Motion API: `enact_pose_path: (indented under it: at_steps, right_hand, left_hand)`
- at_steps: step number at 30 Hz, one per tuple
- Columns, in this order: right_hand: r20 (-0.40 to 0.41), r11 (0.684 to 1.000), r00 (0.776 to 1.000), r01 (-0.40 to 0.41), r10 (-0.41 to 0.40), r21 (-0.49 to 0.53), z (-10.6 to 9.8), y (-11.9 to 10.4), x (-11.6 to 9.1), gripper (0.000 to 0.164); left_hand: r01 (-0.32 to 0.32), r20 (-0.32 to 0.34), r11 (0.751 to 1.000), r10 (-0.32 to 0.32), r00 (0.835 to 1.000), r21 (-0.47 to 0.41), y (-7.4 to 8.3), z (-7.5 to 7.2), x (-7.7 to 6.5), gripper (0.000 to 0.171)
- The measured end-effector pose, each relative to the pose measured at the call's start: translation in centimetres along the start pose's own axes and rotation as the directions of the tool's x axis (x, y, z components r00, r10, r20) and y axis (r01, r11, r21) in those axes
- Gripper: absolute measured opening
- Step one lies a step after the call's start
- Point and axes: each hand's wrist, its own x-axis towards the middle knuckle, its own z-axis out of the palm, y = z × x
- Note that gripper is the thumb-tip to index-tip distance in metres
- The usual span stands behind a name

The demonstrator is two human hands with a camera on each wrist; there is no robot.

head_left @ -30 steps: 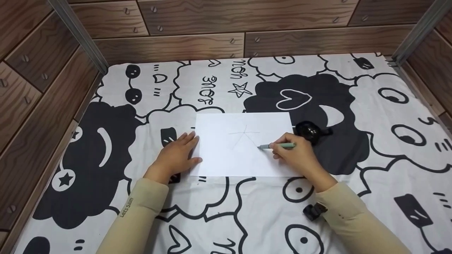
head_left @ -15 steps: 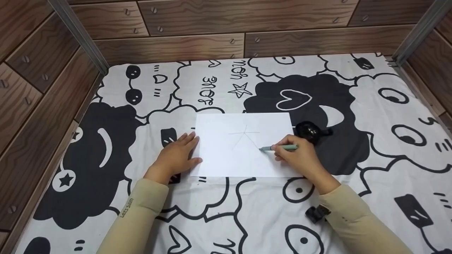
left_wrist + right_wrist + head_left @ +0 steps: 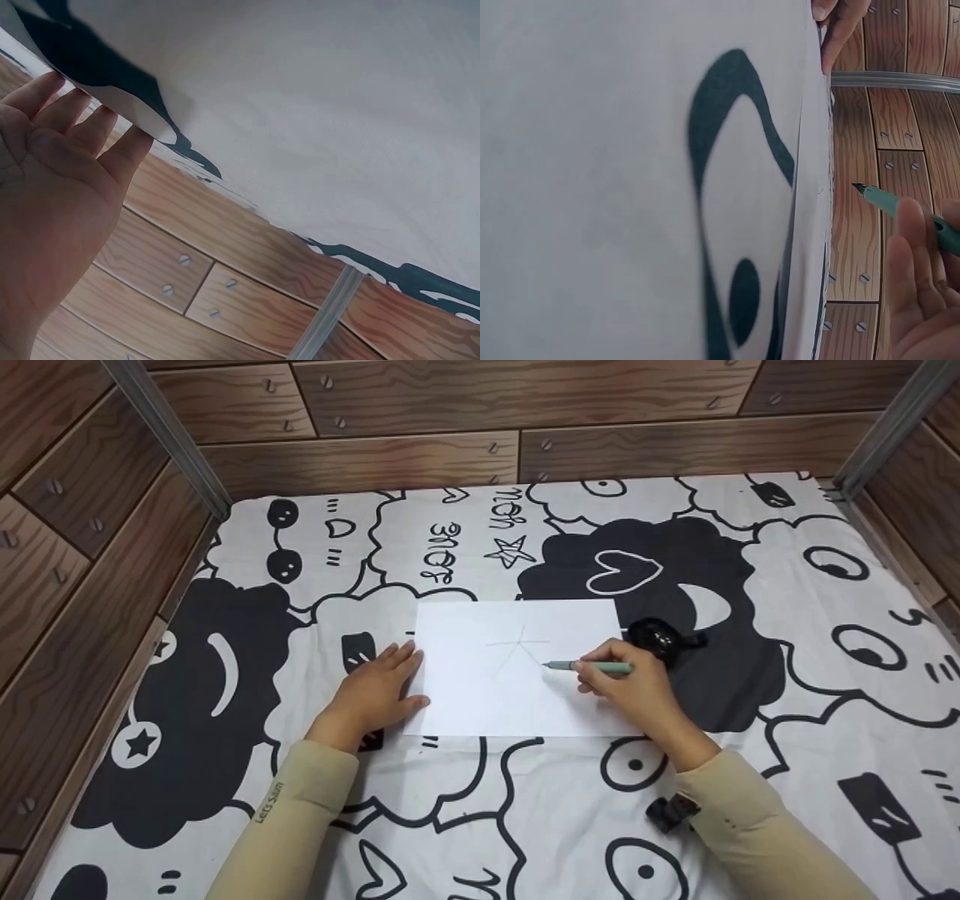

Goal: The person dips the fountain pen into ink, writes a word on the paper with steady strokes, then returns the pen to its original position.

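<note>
Pinches pen (image 3: 611,667) in right hand (image 3: 636,684), touches paper (image 3: 459,690) between with outstretched left hand (image 3: 373,690); risks slippage if pressing it lightly.

head: even light | paper (image 3: 465,701) brightest | black object (image 3: 656,640) glints | wrist views: dimmer, cloth (image 3: 592,187) soft-focus

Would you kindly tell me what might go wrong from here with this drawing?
The left hand touches the paper only at its left edge, so it might swivel under a stroke. The green pen points at the drawn lines, so a slip could leave a stray mark. The right hand is close beside the glossy black object and might bump it.
</note>
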Motion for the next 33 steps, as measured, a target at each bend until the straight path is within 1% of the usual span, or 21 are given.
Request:
enact_pose_path:
  at_steps: [3,5,7,12,14,16,19,23,26,33]
  right_hand:
    - [-0.022,0.998,0.998,0.052,-0.051,0.03,-0.1,0.1,0.2,0.017]
    - [-0.041,0.993,0.993,0.111,-0.109,0.05,-0.2,0.3,0.4,0.017]
    - [-0.069,0.99,0.988,0.137,-0.135,0.032,-0.3,0.9,0.7,0.019]
    - [-0.14,0.978,0.969,0.208,-0.201,0.033,-0.8,5.2,2.3,0.018]
    - [-0.17,0.972,0.961,0.23,-0.22,0.042,-1.0,6.0,2.6,0.018]
    - [-0.191,0.966,0.953,0.251,-0.235,0.06,-1.2,6.3,2.8,0.018]
    - [-0.209,0.962,0.945,0.267,-0.251,0.051,-1.8,6.6,3.0,0.018]
    - [-0.235,0.965,0.939,0.262,-0.25,0.019,-2.6,7.1,3.1,0.018]
    - [-0.259,0.966,0.935,0.256,-0.242,0.022,-3.2,7.4,3.2,0.019]
    - [-0.285,0.963,0.933,0.256,-0.222,0.088,-4.5,7.3,3.1,0.02]
  left_hand:
    - [-0.006,-0.006,1.0,0.006,1.0,-0.001,0.0,-0.1,0.0,0.067]
    - [-0.01,-0.011,1.0,0.01,1.0,-0.005,0.0,-0.1,0.0,0.066]
    - [-0.01,-0.012,1.0,0.01,1.0,-0.006,0.1,-0.1,-0.1,0.066]
    - [-0.005,-0.006,1.0,0.005,1.0,-0.007,0.1,-0.1,0.0,0.066]
    - [-0.002,-0.003,1.0,0.002,1.0,-0.008,0.1,-0.1,0.0,0.066]
    - [-0.002,-0.002,1.0,0.002,1.0,-0.007,0.1,-0.1,0.0,0.067]
    - [-0.001,0.001,1.0,0.001,1.0,-0.004,0.1,-0.1,0.0,0.067]
    - [-0.008,-0.004,1.0,0.008,1.0,-0.001,0.0,0.0,0.0,0.067]
    - [-0.016,-0.013,1.0,0.016,1.0,-0.001,0.0,0.1,0.0,0.067]
    - [-0.003,-0.005,1.0,0.003,1.0,-0.003,0.1,0.0,0.0,0.066]
